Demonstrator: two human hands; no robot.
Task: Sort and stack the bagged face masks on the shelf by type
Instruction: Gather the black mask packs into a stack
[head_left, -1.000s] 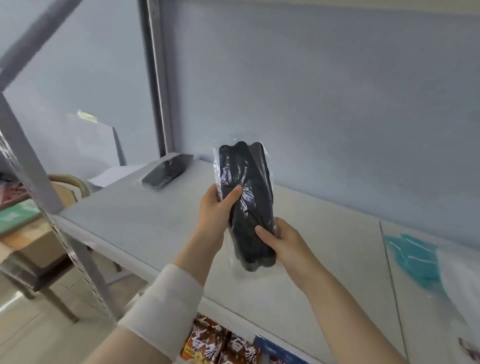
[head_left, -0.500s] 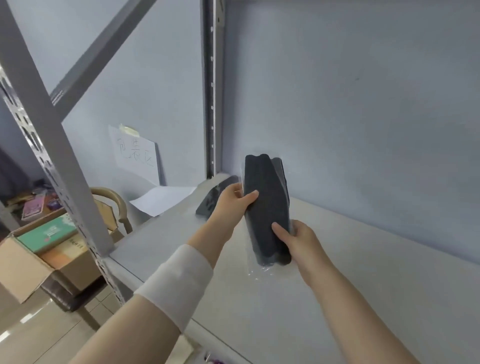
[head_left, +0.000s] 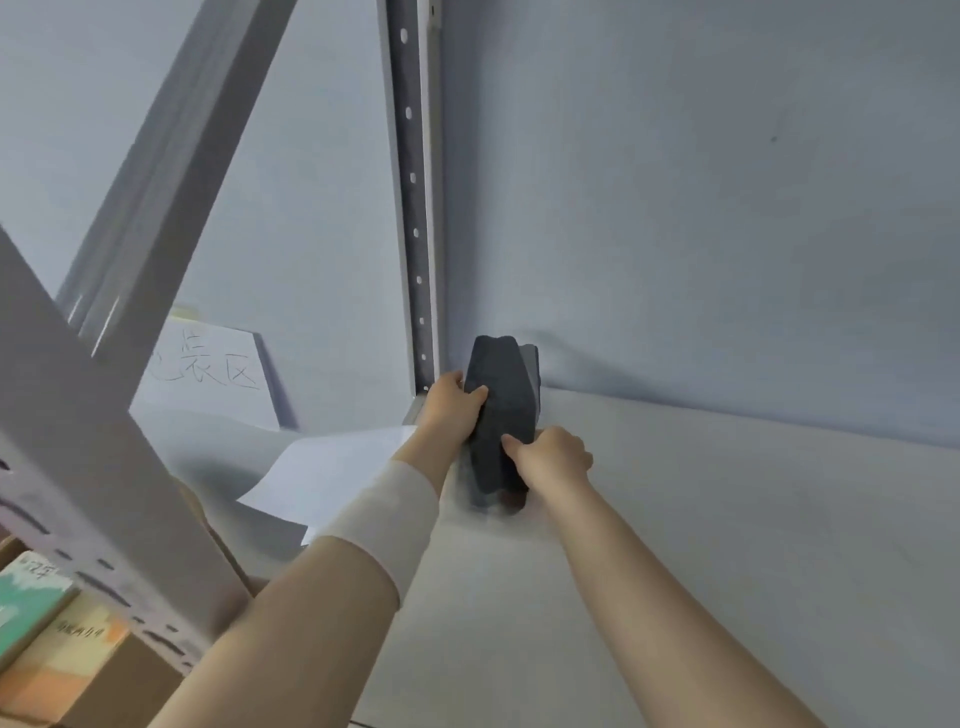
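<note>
Post (head_left: 415, 208) and loose paper (head_left: 332, 478) flank the held bagged masks (head_left: 501, 415).

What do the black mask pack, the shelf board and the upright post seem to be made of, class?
The black mask pack looks like soft matte fabric, by its dull surface; any plastic bag is lost in blur. The shelf board is smooth, matte pale grey: painted metal or laminate, unclear. The upright post is probably painted steel, from its punched holes and slight sheen.

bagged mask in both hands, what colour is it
Black, or very dark grey, best seen in the head view: the bagged mask near the shelf's back corner.
</note>
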